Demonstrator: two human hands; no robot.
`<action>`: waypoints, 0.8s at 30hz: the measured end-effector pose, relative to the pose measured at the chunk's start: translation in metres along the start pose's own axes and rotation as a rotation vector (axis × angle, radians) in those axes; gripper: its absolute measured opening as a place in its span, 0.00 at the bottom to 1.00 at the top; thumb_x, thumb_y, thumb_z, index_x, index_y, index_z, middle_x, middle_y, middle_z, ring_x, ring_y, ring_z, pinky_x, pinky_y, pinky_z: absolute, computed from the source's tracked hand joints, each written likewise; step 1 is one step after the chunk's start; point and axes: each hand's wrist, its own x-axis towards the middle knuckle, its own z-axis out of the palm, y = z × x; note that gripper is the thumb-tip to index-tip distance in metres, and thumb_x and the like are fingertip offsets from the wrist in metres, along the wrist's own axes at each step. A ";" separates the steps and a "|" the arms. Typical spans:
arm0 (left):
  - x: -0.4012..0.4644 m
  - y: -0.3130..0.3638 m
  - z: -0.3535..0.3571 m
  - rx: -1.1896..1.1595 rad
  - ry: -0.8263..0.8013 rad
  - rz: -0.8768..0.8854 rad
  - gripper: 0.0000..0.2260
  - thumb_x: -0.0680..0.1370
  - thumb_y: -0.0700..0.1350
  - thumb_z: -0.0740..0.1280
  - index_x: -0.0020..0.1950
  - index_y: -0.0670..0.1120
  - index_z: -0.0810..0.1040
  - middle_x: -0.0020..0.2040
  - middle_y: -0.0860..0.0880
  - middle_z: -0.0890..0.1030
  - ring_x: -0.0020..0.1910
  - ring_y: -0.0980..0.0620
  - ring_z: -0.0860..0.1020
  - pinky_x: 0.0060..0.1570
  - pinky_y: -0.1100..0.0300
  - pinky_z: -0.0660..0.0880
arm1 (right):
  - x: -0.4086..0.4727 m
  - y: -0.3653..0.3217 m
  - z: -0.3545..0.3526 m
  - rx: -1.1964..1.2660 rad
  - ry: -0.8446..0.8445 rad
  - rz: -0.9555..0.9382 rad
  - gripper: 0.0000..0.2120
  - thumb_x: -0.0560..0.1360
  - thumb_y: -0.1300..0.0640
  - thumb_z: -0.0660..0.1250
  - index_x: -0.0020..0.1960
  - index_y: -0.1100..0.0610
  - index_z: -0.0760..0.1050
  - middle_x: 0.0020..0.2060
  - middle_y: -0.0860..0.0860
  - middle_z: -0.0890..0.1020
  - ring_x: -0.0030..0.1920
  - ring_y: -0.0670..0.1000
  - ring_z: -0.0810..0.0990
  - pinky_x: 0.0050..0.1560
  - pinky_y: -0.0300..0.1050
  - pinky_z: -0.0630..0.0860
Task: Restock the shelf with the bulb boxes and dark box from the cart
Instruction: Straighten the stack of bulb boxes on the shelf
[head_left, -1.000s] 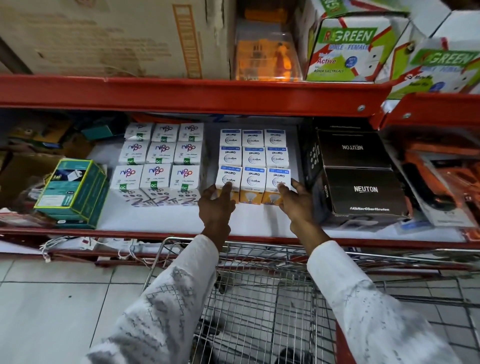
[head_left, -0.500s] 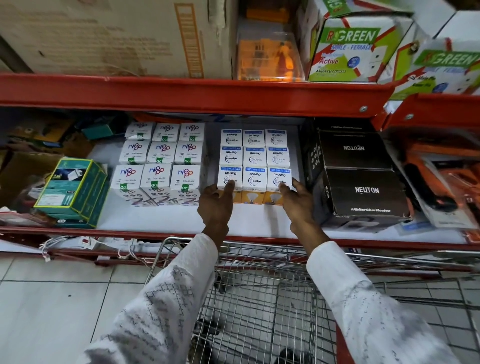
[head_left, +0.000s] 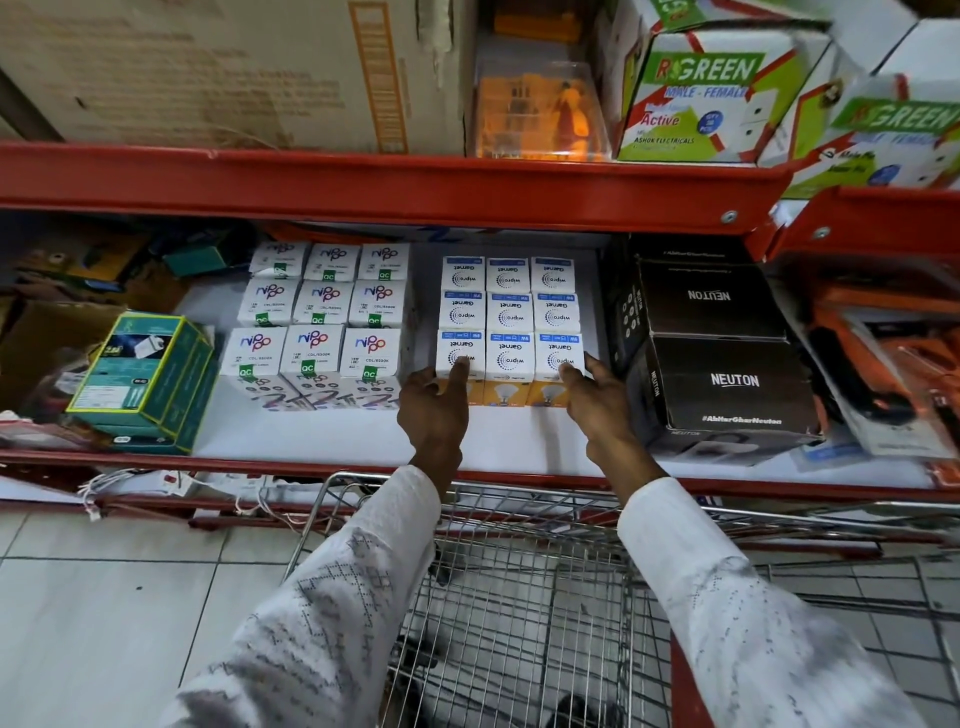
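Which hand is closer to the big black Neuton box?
The right hand. It sits at the right end of the front Wipro bulb boxes, right beside the black Neuton box. The left hand is at the row's far left end.

Nine white-and-blue Wipro bulb boxes (head_left: 509, 317) stand in a three-by-three block on the white shelf (head_left: 337, 431), their print upside down. Left of them sits a similar block of Nippo bulb boxes (head_left: 317, 312). The dark Neuton box (head_left: 727, 384) rests at right, seemingly atop another.
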 end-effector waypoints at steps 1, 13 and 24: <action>0.001 -0.002 0.001 -0.009 0.005 -0.004 0.26 0.74 0.60 0.73 0.60 0.40 0.81 0.55 0.42 0.86 0.57 0.43 0.82 0.57 0.57 0.72 | -0.001 0.000 0.000 0.001 -0.005 0.004 0.16 0.77 0.50 0.66 0.64 0.50 0.77 0.50 0.50 0.86 0.54 0.55 0.84 0.59 0.56 0.78; 0.007 -0.012 0.003 -0.007 -0.011 0.025 0.28 0.71 0.66 0.72 0.57 0.44 0.84 0.50 0.43 0.87 0.53 0.43 0.84 0.61 0.46 0.79 | -0.004 -0.005 -0.001 0.010 -0.016 0.003 0.10 0.75 0.50 0.67 0.55 0.49 0.79 0.47 0.50 0.86 0.51 0.54 0.85 0.62 0.57 0.78; 0.001 -0.012 -0.005 -0.017 -0.062 0.062 0.38 0.65 0.74 0.67 0.58 0.44 0.82 0.50 0.43 0.87 0.52 0.43 0.84 0.58 0.48 0.80 | -0.012 -0.010 -0.001 0.076 -0.029 0.079 0.28 0.76 0.49 0.69 0.74 0.54 0.67 0.61 0.54 0.83 0.60 0.54 0.82 0.66 0.55 0.75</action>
